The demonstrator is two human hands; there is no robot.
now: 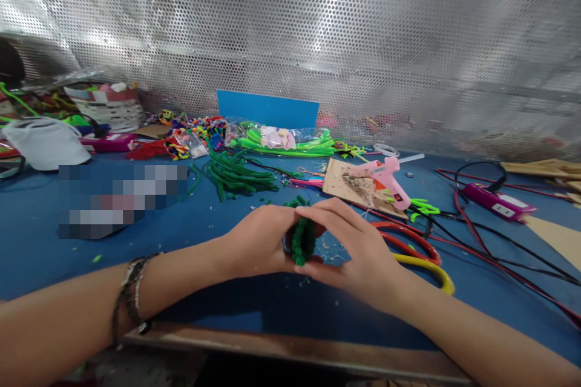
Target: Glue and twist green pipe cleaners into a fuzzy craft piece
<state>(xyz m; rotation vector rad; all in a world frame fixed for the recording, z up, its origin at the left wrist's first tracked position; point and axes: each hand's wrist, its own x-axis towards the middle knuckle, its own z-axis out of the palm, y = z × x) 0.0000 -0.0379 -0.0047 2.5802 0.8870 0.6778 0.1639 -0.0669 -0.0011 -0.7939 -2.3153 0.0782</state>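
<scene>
Between both hands, just above the table's near part, is a bundle of dark green pipe cleaners [303, 240], seen end-on. My left hand [261, 242] is closed round its left side, with most of the fingers hidden behind. On the other side my right hand [358, 248] pinches it between the thumb below and the fingers above. Loose dark green pipe cleaners [238, 174] lie in a heap beyond my left hand. A pink glue gun [388, 178] rests on a stained cardboard piece [338, 184] past my right hand.
Red and yellow handles [442, 275] lie beside my right wrist. Cables run across the right side to a purple power strip [497, 202]. At the back are bagged bright green pipe cleaners [290, 142] and a blue board [267, 107]. A white cap [43, 144] sits at left.
</scene>
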